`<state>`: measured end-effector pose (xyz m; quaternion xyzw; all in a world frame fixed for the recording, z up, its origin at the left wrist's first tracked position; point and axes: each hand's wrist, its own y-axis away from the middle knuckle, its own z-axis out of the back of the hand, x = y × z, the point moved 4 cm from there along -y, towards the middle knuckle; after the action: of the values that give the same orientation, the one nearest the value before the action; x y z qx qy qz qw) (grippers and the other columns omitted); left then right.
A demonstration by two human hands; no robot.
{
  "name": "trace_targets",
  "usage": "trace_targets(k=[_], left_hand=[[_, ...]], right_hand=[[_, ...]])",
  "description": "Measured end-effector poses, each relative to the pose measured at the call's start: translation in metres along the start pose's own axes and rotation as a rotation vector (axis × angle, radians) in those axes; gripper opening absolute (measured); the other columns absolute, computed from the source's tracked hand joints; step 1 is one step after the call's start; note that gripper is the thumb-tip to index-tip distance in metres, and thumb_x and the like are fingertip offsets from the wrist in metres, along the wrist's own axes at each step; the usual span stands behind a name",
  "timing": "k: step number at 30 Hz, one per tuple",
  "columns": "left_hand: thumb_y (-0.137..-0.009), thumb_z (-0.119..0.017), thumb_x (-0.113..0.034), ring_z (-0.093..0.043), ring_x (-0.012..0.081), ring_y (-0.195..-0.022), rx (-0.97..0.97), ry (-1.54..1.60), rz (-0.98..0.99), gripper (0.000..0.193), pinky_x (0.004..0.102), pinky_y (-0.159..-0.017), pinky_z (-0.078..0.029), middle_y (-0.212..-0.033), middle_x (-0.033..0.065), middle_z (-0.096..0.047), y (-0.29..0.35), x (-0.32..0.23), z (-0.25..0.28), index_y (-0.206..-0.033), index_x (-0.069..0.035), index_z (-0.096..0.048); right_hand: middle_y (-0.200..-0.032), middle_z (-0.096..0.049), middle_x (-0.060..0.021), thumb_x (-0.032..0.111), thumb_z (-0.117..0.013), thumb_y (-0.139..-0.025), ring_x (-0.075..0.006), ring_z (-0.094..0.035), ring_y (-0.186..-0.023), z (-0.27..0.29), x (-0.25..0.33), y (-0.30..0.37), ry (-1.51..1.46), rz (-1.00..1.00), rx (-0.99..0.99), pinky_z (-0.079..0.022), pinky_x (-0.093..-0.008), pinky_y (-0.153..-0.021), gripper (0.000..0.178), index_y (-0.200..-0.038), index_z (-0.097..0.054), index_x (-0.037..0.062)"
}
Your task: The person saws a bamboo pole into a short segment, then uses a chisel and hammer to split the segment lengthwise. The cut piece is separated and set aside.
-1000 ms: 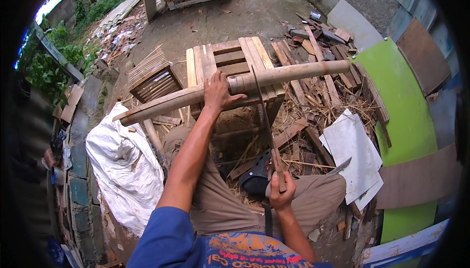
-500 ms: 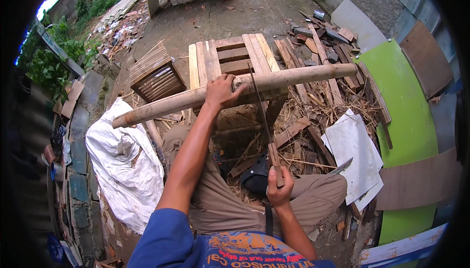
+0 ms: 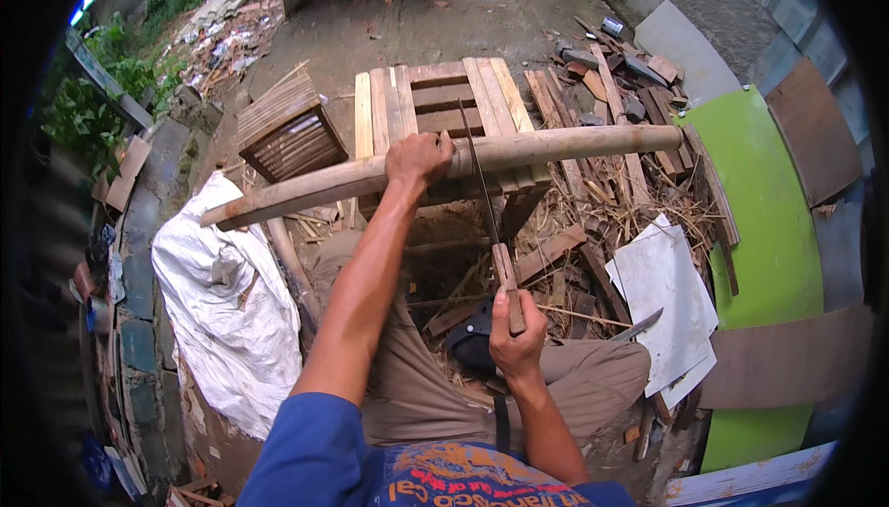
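Note:
A long, slightly curved bamboo pole lies crosswise over a low slatted wooden stand. My left hand is closed over the pole near its middle, pressing it from above. Just to the right of those fingers, the thin blade of a handsaw crosses the pole, its tip reaching over the slats beyond. My right hand is wrapped round the saw's wooden handle, low in front of my body. How deep the blade sits in the pole cannot be made out.
Wood scraps and straw-like strips are heaped to the right, beside white sheets and a curved knife blade. A green panel stands farther right. At left are a slatted crate and a white sack.
The saw and my right hand have pushed forward, away from my body. My left thumb, spread out before, is now drawn in against the hand on the pole.

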<state>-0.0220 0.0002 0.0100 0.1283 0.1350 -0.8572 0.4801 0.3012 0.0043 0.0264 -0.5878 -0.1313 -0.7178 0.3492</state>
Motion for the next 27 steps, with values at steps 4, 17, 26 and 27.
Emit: trace_targets(k=[4, 17, 26, 27], left_hand=[[-0.095, -0.043, -0.043, -0.072, 0.0428, -0.083, -0.014, -0.015, 0.021, 0.055, 0.0487, -0.082, -0.056, -0.086, 0.0250, -0.073, -0.004, 0.006, -0.001, -0.087, 0.000, -0.078], [-0.092, -0.044, -0.039, -0.072, 0.0411, -0.077, -0.068, -0.008, 0.035, 0.050, 0.0501, -0.082, -0.055, -0.082, 0.0247, -0.072, 0.007, 0.002, 0.002, -0.083, -0.003, -0.078], [-0.090, -0.049, -0.035, -0.071, 0.0398, -0.071, -0.261, -0.022, -0.162, 0.044, 0.0501, -0.073, -0.056, -0.077, 0.0211, -0.072, 0.018, -0.002, -0.016, -0.077, -0.002, -0.076], [-0.091, -0.049, -0.036, -0.071, 0.0399, -0.072, -0.226, -0.031, -0.140, 0.045, 0.0500, -0.073, -0.057, -0.077, 0.0212, -0.072, 0.016, -0.003, -0.013, -0.078, -0.002, -0.076]], right_hand=[[-0.060, -0.056, -0.0129, 0.013, -0.062, -0.096, -0.0171, -0.058, -0.052, 0.018, -0.012, 0.043, 0.023, -0.013, 0.008, -0.045, -0.0343, -0.051, 0.017, -0.086, -0.060, -0.0015], [-0.066, -0.062, -0.0145, 0.013, -0.061, -0.096, -0.0225, -0.066, -0.056, -0.031, -0.025, -0.024, -0.032, 0.086, 0.006, -0.049, -0.0345, -0.051, 0.015, -0.094, -0.065, -0.0008], [-0.062, -0.056, -0.0110, 0.013, -0.057, -0.099, -0.0163, -0.058, -0.055, -0.057, -0.016, -0.111, -0.066, 0.042, 0.005, -0.044, -0.0347, -0.051, 0.020, -0.083, -0.059, 0.0017], [-0.062, -0.056, -0.0111, 0.013, -0.058, -0.099, -0.0163, -0.058, -0.055, -0.057, -0.017, -0.104, -0.053, 0.061, -0.004, -0.044, -0.0343, -0.051, 0.020, -0.084, -0.059, 0.0017]])
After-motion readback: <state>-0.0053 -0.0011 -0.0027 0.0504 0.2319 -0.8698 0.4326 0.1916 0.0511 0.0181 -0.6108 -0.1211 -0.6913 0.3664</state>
